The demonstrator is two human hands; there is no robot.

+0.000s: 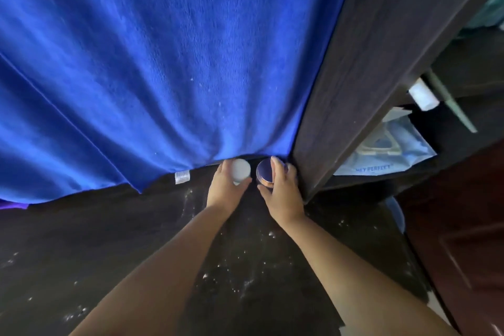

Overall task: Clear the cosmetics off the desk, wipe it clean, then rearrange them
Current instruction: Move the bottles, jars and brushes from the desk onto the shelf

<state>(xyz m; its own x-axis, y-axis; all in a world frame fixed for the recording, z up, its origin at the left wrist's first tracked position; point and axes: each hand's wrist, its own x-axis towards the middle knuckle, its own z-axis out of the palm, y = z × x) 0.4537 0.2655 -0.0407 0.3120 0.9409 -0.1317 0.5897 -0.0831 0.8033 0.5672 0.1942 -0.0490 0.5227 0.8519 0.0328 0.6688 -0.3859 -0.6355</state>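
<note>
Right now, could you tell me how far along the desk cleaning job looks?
Mostly cleared: the dark desk shows only two jars. In hand: the left hand grips a white-lidded jar and the right hand a shiny-lidded jar, both at the back by the blue towel. Left: white specks still dot the surface, so wiping and rearranging remain.

1. Two bare forearms come into view from the bottom edge, one from the lower left and one from the lower right.
2. No sleeve shows on either arm; both are uncovered from the frame's edge to the wrist.
3. The left hand (227,188) is ungloved, with no ring, watch or band showing on the hand or wrist.
4. The right hand (283,194) is likewise bare, its wrist unadorned.
5. The fingernails that show on the right hand look short and plain; the blur hides finer detail.
6. Nothing else of the person appears.
</note>
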